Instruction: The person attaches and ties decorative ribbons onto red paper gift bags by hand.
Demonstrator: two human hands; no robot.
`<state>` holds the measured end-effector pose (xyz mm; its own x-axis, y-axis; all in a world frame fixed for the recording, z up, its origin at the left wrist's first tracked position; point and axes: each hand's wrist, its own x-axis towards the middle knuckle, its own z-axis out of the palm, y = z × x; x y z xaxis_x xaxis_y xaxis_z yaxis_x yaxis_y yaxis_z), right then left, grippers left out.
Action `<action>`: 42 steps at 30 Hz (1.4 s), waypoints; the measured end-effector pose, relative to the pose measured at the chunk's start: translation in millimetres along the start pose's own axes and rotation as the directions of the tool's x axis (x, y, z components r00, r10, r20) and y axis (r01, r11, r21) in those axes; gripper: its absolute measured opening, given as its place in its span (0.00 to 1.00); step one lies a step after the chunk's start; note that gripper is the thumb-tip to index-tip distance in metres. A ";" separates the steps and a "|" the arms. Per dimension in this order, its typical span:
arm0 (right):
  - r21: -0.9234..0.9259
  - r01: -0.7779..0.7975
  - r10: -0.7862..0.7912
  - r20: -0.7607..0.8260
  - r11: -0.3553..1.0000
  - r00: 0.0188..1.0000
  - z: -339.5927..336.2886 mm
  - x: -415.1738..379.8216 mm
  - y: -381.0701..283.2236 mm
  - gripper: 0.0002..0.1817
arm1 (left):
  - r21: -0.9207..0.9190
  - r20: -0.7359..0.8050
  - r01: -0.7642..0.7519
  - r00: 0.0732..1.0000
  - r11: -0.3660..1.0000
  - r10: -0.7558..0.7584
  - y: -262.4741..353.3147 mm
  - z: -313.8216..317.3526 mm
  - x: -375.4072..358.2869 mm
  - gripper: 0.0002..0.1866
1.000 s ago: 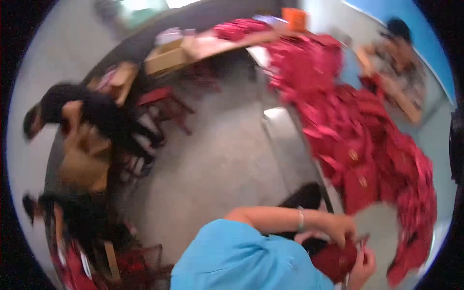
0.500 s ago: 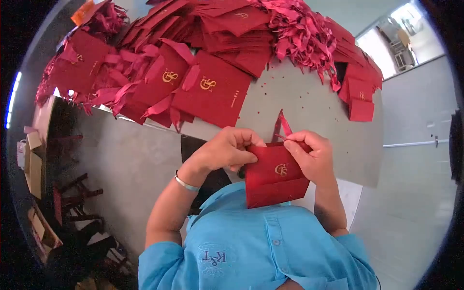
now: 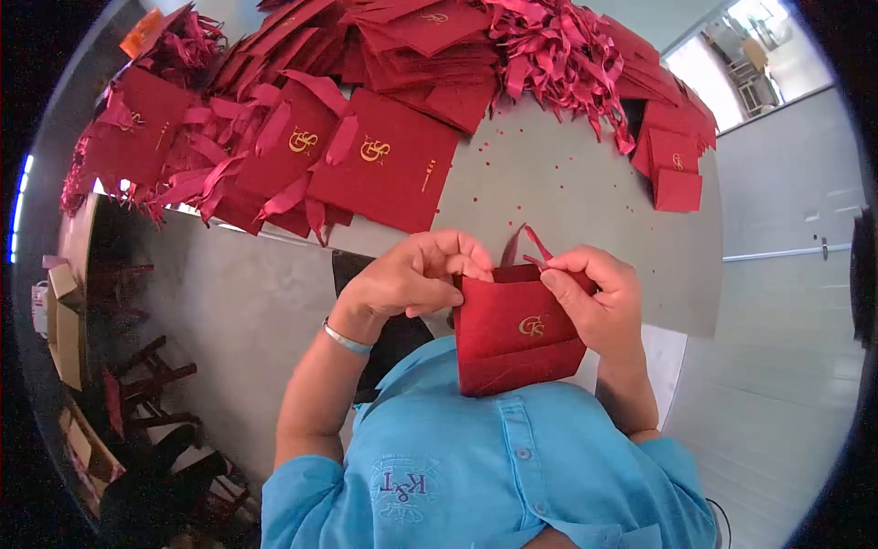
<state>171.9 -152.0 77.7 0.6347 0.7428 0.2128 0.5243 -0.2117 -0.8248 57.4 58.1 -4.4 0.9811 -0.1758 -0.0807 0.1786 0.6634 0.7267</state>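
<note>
A small red paper gift bag (image 3: 517, 334) with a gold logo is upright against my shirt, its opening away from me. My left hand (image 3: 416, 274) is closed at the left end of the rim, thumb outside and fingertips reaching into the opening. At the right end of the rim, my right hand (image 3: 599, 291) pinches a dark red ribbon (image 3: 538, 243) between thumb and forefinger, touching the bag's edge too. The ribbon stands in a loop above the far side of the rim. The inside of the bag is mostly hidden.
Ribboned flat red bags (image 3: 384, 160) lie at the left of the grey table (image 3: 585, 247). Behind them are stacked bags (image 3: 421, 55) and a heap of ribbons (image 3: 562, 69). More bags (image 3: 675, 174) sit at the right. Small red dots are scattered on the table. Wooden stools (image 3: 151, 375) stand at lower left.
The bag's mouth has widened as my left hand moved slightly left and up. The ribbon loop now sits lower and further left. The whole view has shifted a little.
</note>
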 end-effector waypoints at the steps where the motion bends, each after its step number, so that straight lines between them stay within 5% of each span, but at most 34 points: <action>1: 0.011 -0.015 0.015 -0.015 1.000 1.000 -0.5 -0.6 0.1 0.04 | -0.067 0.034 -0.010 0.999 0.998 0.012 -1.7 -0.5 0.3 0.27; 3: 0.019 -0.026 0.026 -0.026 0.999 0.999 -1.0 -1.2 0.9 0.04 | -0.135 0.067 -0.022 0.997 0.991 0.032 -2.5 0.3 0.9 0.27; 12: 0.007 -0.014 0.014 -0.019 1.000 1.000 0.5 -3.0 -6.3 0.04 | 0.079 -0.016 0.046 0.999 0.996 -0.045 5.4 18.6 3.3 0.23; 27: 0.006 -0.052 0.052 0.012 0.999 0.999 7.3 -1.7 -1.4 0.05 | -0.164 0.123 -0.016 0.992 0.986 0.036 -13.5 13.4 9.7 0.21; 32: -0.050 -0.007 0.007 -0.017 0.999 1.000 8.3 -1.8 5.4 0.04 | 0.044 -0.041 0.029 0.999 0.999 -0.027 -3.2 22.5 5.5 0.16; 39: -0.072 0.038 -0.040 -0.017 0.997 0.999 6.7 -3.0 -2.3 0.05 | 0.086 -0.133 -0.028 0.990 0.996 0.039 -8.9 29.7 0.2 0.12; 42: -0.053 0.022 -0.022 0.002 0.998 1.000 5.6 -2.6 -6.6 0.06 | 0.272 -0.191 0.039 0.981 0.962 0.015 -7.7 33.8 -3.3 0.09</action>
<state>163.6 -149.0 79.6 0.6218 0.7488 0.2297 0.5677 -0.2288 -0.7908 50.3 28.9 13.3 0.9797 -0.0238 -0.1990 0.1894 0.4333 0.8811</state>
